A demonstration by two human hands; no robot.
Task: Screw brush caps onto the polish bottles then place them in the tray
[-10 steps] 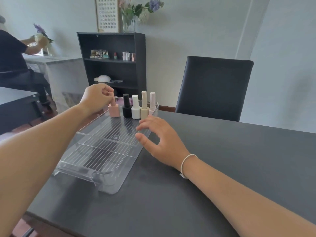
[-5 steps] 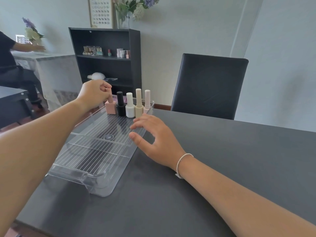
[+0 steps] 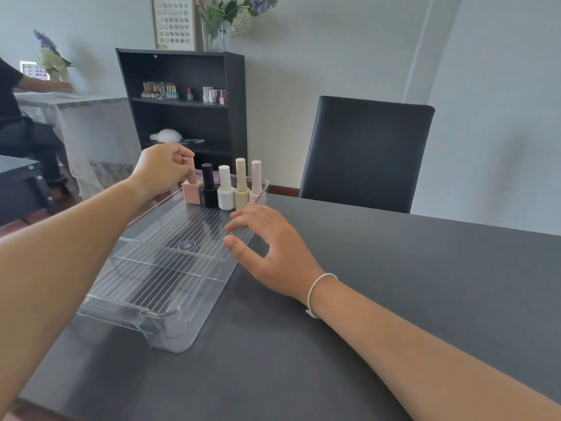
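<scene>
A dark grey matte table (image 3: 394,299) carries a clear ribbed plastic tray (image 3: 158,284), whose long side wall lies just under the right hand's fingertips. The right hand (image 3: 273,253) is relaxed with fingers spread, gripping nothing. The left hand (image 3: 161,168) reaches over the tray's far end, its fingers curled round the cap of a square peach-pink polish bottle (image 3: 192,192) standing in the tray. Beside that bottle, away from the left hand, stand capped black (image 3: 209,189), white (image 3: 226,192), beige (image 3: 241,189) and pale pink (image 3: 256,186) bottles in a row.
</scene>
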